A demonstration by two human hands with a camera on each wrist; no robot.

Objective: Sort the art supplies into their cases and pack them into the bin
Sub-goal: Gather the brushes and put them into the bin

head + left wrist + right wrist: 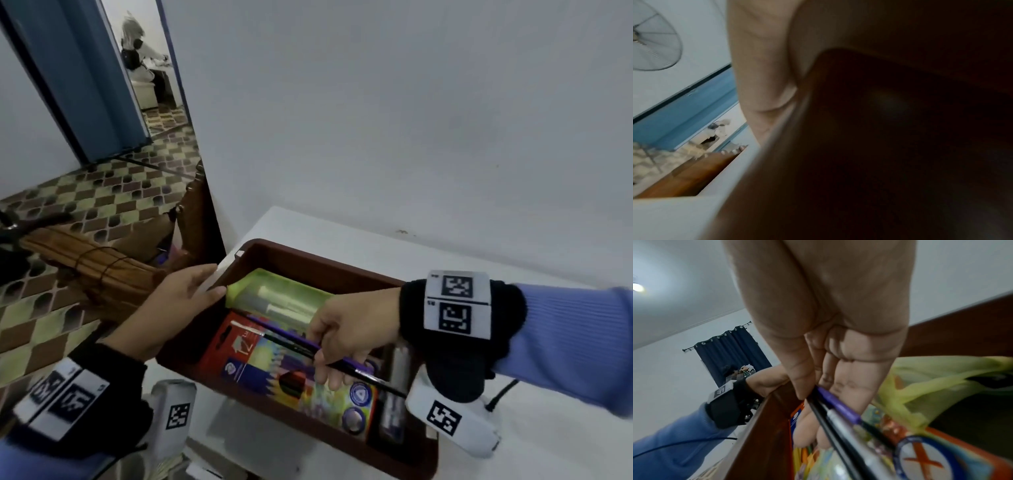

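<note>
A brown bin (308, 262) stands on the white table. Inside it a translucent green case (284, 294) lies at the back, with a red coloured-pencil box (260, 370) in front of it. My right hand (329, 353) is down in the bin above the pencil box and pinches two or three thin paintbrushes (277, 334), black and purple, their tips pointing left. The right wrist view shows the brushes (838, 412) lying across my fingers (849, 386), over the pencil box (920, 456) and beside the green case (931, 374). My left hand (191, 291) grips the bin's left rim (764, 426), thumb inside.
A grey tube-like item (394, 394) lies along the bin's right side. The table (428, 250) stands against a white wall. Left of the table's edge is wooden furniture (102, 274) on a tiled floor. A person (137, 51) stands far off through the doorway.
</note>
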